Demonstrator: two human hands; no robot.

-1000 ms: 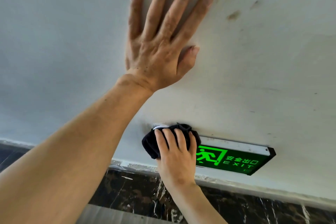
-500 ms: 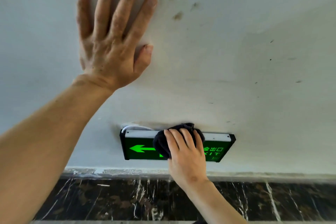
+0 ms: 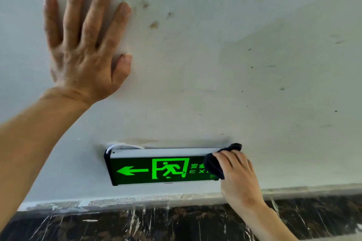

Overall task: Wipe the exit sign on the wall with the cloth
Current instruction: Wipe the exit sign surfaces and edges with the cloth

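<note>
1. A person's left hand (image 3: 84, 45) lies flat against a pale wall (image 3: 215, 64), palm to the surface, its four fingers fanned apart and pointing up, and the thumb held out to the right side. It grips nothing.
2. Below it, an exit sign (image 3: 156, 168) is fixed to the wall. Its dark face glows green with a left-pointing arrow, a running figure in a doorway, and partly covered lettering. A light-coloured strip runs along its top edge, and a white cable (image 3: 122, 146) curves out above its left corner.
3. The right hand (image 3: 238, 178) presses a dark cloth (image 3: 214, 165) against the right end of the sign. The fingers are held close together and curled over the cloth, knuckles facing the camera.
4. The cloth lies bunched under those fingers. Part of it bulges out to the left of the fingertips, over the sign's lettering, and a small fold pokes out above them against the wall.
5. Brownish smudges (image 3: 153, 24) mark the wall to the right of the left hand's fingers.
6. Beneath the sign runs a dark, white-veined marble skirting (image 3: 156, 225), with a rough painted edge along its top.
</note>
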